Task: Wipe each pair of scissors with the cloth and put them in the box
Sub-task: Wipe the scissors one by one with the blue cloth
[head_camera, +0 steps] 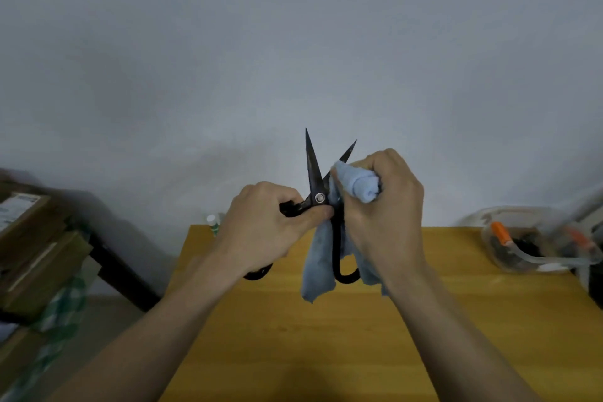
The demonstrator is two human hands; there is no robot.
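Yellow wooden table [326, 352] filling the lower frame. Above it at centre, left hand [261, 232] gripping one handle of black scissors [315, 173], blades spread, pointing up. Right hand [385, 206] clutching blue cloth [355, 183] against one blade. Clear box [535, 245] sitting at middle right, holding blurred tools.

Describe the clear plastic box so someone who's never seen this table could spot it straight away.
Start at the yellow wooden table and follow its far edge to the right corner. The clear plastic box sits there, right of both hands. It is the only see-through container, holding dark items and something with an orange handle.
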